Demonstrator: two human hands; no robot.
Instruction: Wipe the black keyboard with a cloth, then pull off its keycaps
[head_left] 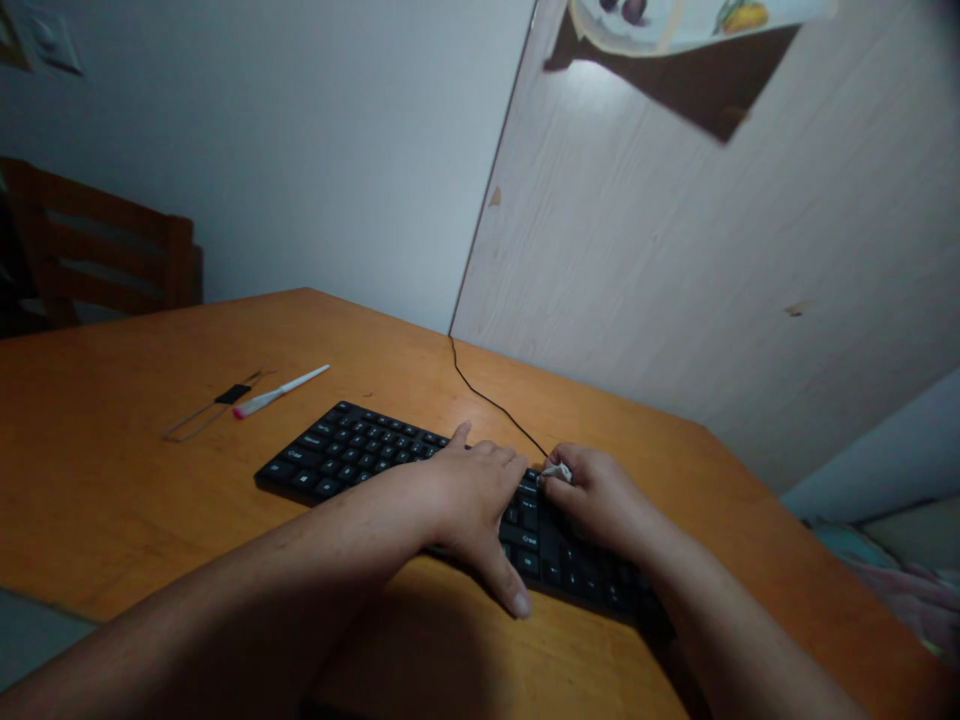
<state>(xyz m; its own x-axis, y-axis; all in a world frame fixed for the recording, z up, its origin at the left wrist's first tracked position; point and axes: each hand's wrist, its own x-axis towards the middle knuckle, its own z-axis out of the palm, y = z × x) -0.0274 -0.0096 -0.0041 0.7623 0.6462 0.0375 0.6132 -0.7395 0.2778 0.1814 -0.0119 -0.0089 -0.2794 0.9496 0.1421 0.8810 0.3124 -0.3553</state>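
on the desk (pixel 120 500), we're resting our left hand (pixel 476 500), fingers spread, over a likely light, stiff keyboard (pixel 360 450), best held by its edges; our right hand (pixel 592 490) is pinching a white wad (pixel 559 472).

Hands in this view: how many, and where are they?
2: the left hand, spread over the black computer keyboard, and the right hand, pinching a crumpled white wad near the keyboard's far edge.

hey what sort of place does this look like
Probably a room in a home, though I can't be certain: a wooden table against the wall, a slatted wooden chair at the left, and rumpled cloth, possibly bedding, at the right edge.
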